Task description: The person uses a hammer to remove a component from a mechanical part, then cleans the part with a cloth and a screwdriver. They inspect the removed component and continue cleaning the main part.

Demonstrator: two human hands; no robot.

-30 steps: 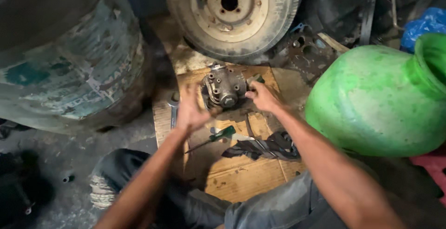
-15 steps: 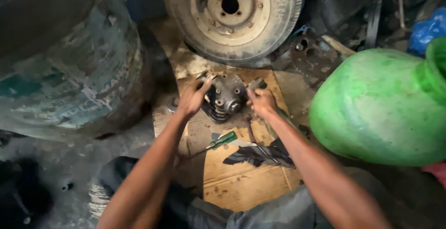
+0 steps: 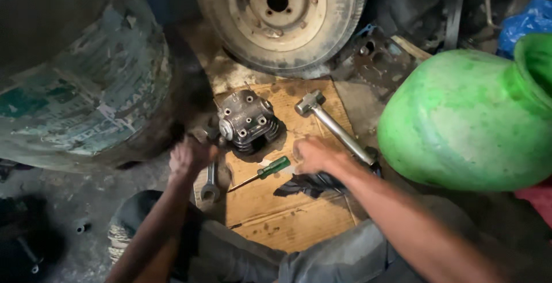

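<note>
The floor [image 3: 69,202] is dark, dirty concrete with stains and small bits lying on it. A flat sheet of brown cardboard [image 3: 287,220] lies on the floor in the middle, marked with oil spots. At the top stands a worn wheel [image 3: 280,16] with a pale, rusty rim. On the left there is a big old drum [image 3: 75,87] with peeling greenish paint. On the right stands a large green plastic pot [image 3: 466,116], and behind it a blue plastic bag [image 3: 532,21]. The light is dim, the corners almost black.
</note>
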